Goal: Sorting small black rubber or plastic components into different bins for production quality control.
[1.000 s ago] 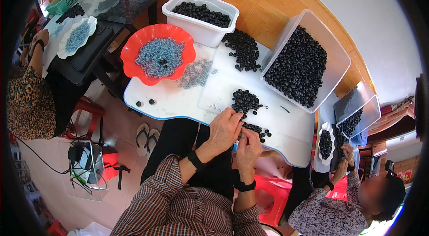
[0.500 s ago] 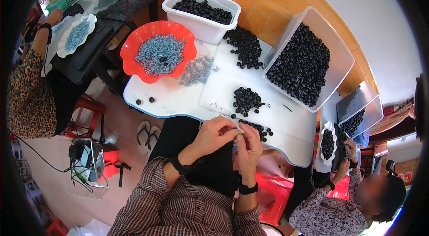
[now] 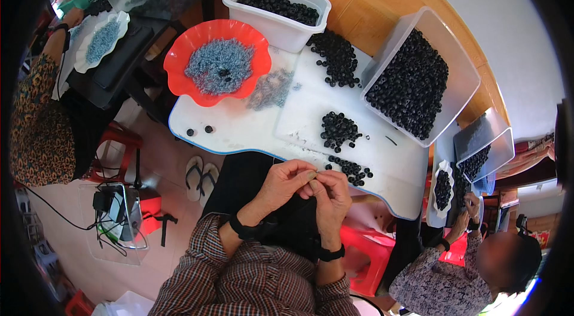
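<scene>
My left hand (image 3: 286,185) and my right hand (image 3: 330,196) meet at the table's front edge, above my lap. Thumbs and forefingers of both are pinched together, fingertips touching. Whatever lies between them is too small or covered to make out. Just beyond the right fingers, a small cluster of black ring-shaped parts (image 3: 351,171) lies on the white table (image 3: 239,130). A second pile of these black parts (image 3: 339,130) sits a little farther back. To the left, a red scalloped bowl (image 3: 176,71) holds small clear bluish pieces (image 3: 218,66) with a few black parts on top.
Behind stand a white tub (image 3: 272,26) and a tilted clear bin (image 3: 457,86), both holding black parts. Loose clear pieces (image 3: 272,89) lie beside the bowl. Co-workers sit at left (image 3: 45,118) and right (image 3: 442,277). A red stool (image 3: 371,256) stands below the table.
A whitish bit that showed between my fingertips is now out of sight. My hands have drawn together, fingers curled more closely. The whole view has shifted slightly.
</scene>
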### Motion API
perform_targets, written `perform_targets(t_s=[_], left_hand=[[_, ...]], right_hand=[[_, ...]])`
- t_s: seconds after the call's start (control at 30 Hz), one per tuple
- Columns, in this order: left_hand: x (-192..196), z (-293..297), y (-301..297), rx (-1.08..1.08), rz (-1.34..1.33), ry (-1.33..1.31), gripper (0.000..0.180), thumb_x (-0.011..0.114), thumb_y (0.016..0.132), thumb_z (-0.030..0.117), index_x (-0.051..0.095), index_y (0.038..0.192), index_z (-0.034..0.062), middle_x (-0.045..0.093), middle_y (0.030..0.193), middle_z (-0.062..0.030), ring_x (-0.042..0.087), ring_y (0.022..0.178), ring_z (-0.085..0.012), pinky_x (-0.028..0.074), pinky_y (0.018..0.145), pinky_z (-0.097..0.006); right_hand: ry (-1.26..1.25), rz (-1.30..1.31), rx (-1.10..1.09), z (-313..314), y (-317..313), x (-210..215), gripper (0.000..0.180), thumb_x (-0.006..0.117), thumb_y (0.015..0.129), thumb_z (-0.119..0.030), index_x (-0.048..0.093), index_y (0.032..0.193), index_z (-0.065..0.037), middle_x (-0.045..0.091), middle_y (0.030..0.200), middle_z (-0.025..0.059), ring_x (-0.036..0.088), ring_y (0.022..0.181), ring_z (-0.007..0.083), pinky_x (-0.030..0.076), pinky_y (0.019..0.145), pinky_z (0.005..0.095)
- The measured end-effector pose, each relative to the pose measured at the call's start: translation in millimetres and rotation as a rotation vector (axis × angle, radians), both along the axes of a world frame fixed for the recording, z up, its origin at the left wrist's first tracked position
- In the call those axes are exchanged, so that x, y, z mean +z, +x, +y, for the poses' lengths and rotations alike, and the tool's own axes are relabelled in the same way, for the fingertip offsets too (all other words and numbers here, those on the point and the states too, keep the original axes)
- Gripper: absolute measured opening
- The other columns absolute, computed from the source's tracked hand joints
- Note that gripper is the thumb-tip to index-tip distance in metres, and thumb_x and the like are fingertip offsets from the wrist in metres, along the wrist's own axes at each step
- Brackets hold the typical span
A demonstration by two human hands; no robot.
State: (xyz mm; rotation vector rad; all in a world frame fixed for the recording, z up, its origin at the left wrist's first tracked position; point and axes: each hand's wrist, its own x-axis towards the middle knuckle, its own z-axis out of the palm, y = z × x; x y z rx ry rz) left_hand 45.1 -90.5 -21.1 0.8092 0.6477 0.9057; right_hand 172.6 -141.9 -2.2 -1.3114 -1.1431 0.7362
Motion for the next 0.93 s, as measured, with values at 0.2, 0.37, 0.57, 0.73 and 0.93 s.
perform_targets(t_s=[0.2, 0.37, 0.57, 0.73, 0.93], left_hand=[[-5.0, 0.9, -7.5, -0.014, -0.079, -0.033, 0.019, 0.06, 0.096, 0.011, 0.064, 0.107, -0.0047, 0.067, 0.084, -0.007, 0.064, 0.067, -0.0114, 0.056, 0.061, -0.024], [-10.0, 3.2, -17.7, -0.059, -0.142, -0.095, 0.019, 0.06, 0.096, 0.01, 0.065, 0.107, -0.0049, 0.067, 0.085, -0.0083, 0.064, 0.067, -0.0115, 0.055, 0.06, -0.024], [-4.0, 4.3, -20.8, -0.023, 0.001, -0.005, 0.02, 0.063, 0.095, 0.014, 0.067, 0.101, -0.0042, 0.066, 0.075, -0.0039, 0.061, 0.059, -0.0074, 0.051, 0.054, -0.02], [-0.3, 4.7, -21.8, -0.001, 0.069, 0.005, 0.02, 0.063, 0.095, 0.014, 0.068, 0.097, -0.0052, 0.065, 0.069, -0.0047, 0.059, 0.054, -0.0077, 0.048, 0.047, -0.02], [-0.9, 4.3, -21.1, 0.029, 0.049, -0.049, 0.02, 0.062, 0.095, 0.015, 0.068, 0.097, -0.0048, 0.065, 0.069, -0.0054, 0.059, 0.054, -0.0077, 0.048, 0.046, -0.02]], right_hand=[[0.004, -0.098, -0.034, 0.7, -3.3, 3.8, 0.013, 0.071, 0.082, 0.006, 0.065, 0.093, 0.001, 0.059, 0.096, 0.0067, 0.059, 0.081, 0.0108, 0.051, 0.071, 0.0231], [-0.025, -0.041, 0.008, 0.0, -8.7, 3.3, 0.013, 0.071, 0.082, 0.007, 0.064, 0.09, 0.0, 0.058, 0.093, 0.0049, 0.058, 0.079, 0.0089, 0.049, 0.068, 0.0215], [-0.048, 0.073, 0.031, 0.9, -15.9, 4.7, 0.014, 0.07, 0.083, 0.007, 0.061, 0.09, 0.0, 0.057, 0.091, 0.0033, 0.057, 0.074, 0.0076, 0.049, 0.065, 0.0206], [-0.131, -0.079, 0.093, 1.3, -6.8, -4.6, 0.016, 0.064, 0.086, 0.01, 0.055, 0.094, -0.001, 0.058, 0.088, 0.0027, 0.059, 0.077, 0.008, 0.05, 0.071, 0.0217], [-0.136, -0.091, 0.09, 1.7, -11.3, -7.7, 0.017, 0.061, 0.089, 0.009, 0.053, 0.099, -0.002, 0.059, 0.086, 0.0029, 0.058, 0.075, 0.0075, 0.05, 0.069, 0.0214]])
